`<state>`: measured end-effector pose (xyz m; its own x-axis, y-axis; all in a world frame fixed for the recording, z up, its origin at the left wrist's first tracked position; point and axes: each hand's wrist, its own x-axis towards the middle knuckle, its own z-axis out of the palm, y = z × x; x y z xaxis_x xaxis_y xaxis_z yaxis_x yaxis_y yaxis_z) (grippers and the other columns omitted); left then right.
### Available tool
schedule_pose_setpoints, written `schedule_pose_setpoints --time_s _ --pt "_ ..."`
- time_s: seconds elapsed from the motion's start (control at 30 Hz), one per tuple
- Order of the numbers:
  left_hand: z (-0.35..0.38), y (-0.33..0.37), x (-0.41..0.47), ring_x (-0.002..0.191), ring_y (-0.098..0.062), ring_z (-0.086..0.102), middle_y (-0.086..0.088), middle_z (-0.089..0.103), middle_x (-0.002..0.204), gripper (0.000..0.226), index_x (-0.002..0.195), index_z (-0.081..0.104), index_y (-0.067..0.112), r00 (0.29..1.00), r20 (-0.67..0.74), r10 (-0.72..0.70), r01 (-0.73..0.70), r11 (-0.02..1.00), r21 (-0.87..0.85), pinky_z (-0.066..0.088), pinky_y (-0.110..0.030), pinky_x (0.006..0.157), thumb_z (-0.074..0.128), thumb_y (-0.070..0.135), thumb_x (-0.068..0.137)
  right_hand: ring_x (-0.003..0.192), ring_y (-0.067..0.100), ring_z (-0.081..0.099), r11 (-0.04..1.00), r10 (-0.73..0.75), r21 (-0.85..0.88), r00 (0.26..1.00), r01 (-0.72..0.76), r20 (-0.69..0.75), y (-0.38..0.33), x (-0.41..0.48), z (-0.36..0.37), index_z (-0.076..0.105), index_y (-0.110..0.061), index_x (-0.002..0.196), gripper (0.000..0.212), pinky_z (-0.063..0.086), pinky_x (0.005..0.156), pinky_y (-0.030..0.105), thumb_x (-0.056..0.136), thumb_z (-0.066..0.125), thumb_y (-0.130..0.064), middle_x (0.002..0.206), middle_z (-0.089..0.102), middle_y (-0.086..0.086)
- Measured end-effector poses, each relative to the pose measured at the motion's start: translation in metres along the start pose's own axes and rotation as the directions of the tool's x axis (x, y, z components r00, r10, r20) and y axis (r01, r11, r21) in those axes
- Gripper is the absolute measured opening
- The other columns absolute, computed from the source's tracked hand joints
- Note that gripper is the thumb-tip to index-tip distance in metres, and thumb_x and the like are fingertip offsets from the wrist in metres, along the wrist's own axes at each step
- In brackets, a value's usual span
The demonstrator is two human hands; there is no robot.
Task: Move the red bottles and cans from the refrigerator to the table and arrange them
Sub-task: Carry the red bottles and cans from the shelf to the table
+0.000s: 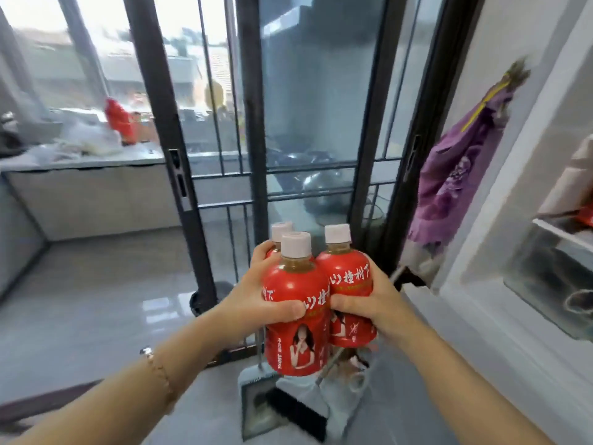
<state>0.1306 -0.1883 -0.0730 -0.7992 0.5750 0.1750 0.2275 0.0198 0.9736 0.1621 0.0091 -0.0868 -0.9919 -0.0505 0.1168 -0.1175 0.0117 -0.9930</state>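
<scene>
I hold three red bottles with white caps bunched together at chest height. The front bottle is upright, and my left hand grips it with the thumb across its label. A second bottle stands behind it, mostly hidden, with my left fingers round it. The right bottle is gripped by my right hand, thumb across its front. The open refrigerator door is at the right edge.
A black-framed glass sliding door stands straight ahead. A broom and dustpan lean on the floor below the bottles. Purple cloth hangs at the right. A counter with clutter lies beyond the glass at left.
</scene>
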Motion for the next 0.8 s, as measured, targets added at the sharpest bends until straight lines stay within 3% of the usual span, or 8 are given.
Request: schedule_pose_setpoints --time_s 0.2,0.37,0.43,0.57,0.7,0.8 --pt "-0.075 0.006 -0.13 0.113 -0.022 0.054 0.002 0.028 0.14 0.106 0.116 0.049 0.033 0.933 -0.357 -0.055 0.086 0.994 0.073 0.057 -0.032 0.083 0.078 0.075 0.022 0.1 0.016 0.064 0.998 0.055 -0.034 0.936 -0.046 0.347 -0.001 0.013 0.14 0.045 -0.031 0.116 0.09 0.054 0.083 0.034 0.035 0.082 -0.035 0.112 0.061 0.002" --pt "-0.131 0.009 -0.266 0.117 -0.023 0.053 -0.005 0.031 0.141 0.091 0.107 0.046 0.049 0.8 -0.593 -0.093 0.164 0.984 0.067 0.056 -0.028 0.082 0.078 0.074 0.026 0.099 0.014 0.062 0.997 0.078 -0.043 0.797 -0.066 0.599 -0.005 -0.015 0.279 0.044 -0.035 0.11 0.085 0.054 0.076 0.026 0.032 0.078 -0.039 0.111 0.059 -0.001" --pt "-0.148 0.012 -0.331 0.118 -0.024 0.051 -0.006 0.031 0.142 0.093 0.107 0.043 0.05 0.721 -0.684 -0.107 0.207 0.976 0.066 0.055 -0.031 0.086 0.077 0.076 0.024 0.095 0.011 0.063 0.996 0.081 -0.034 0.725 -0.08 0.684 -0.006 -0.037 0.341 0.045 -0.036 0.106 0.083 0.056 0.071 0.022 0.03 0.077 -0.04 0.108 0.06 -0.003" --pt "-0.174 0.034 -0.464 0.119 -0.026 0.051 -0.006 0.029 0.143 0.086 0.101 0.045 0.063 0.559 -0.824 -0.094 0.256 0.965 0.063 0.054 -0.038 0.089 0.078 0.075 0.023 0.102 0.018 0.061 0.995 0.086 -0.046 0.572 -0.085 0.816 -0.009 -0.095 0.472 0.042 -0.035 0.11 0.09 0.054 0.088 0.038 0.028 0.077 -0.042 0.111 0.059 0.0" --pt "-0.195 0.057 -0.601 0.121 -0.029 0.049 -0.009 0.025 0.145 0.103 0.108 0.043 0.042 0.376 -0.922 -0.095 0.346 0.937 0.045 0.054 -0.037 0.088 0.076 0.077 0.017 0.092 0.014 0.067 0.995 0.045 -0.007 0.363 -0.104 0.931 -0.009 -0.163 0.602 0.043 -0.037 0.11 0.083 0.057 0.068 0.022 0.037 0.082 -0.037 0.108 0.061 -0.004" --pt "-0.2 0.07 -0.679 0.122 -0.029 0.049 -0.009 0.025 0.146 0.098 0.105 0.046 0.043 0.269 -0.961 -0.062 0.379 0.924 0.046 0.053 -0.037 0.09 0.077 0.077 0.018 0.1 0.017 0.065 0.995 0.014 0.011 0.256 -0.097 0.967 -0.012 -0.208 0.676 0.042 -0.037 0.112 0.087 0.056 0.079 0.029 0.034 0.079 -0.041 0.111 0.061 -0.001"
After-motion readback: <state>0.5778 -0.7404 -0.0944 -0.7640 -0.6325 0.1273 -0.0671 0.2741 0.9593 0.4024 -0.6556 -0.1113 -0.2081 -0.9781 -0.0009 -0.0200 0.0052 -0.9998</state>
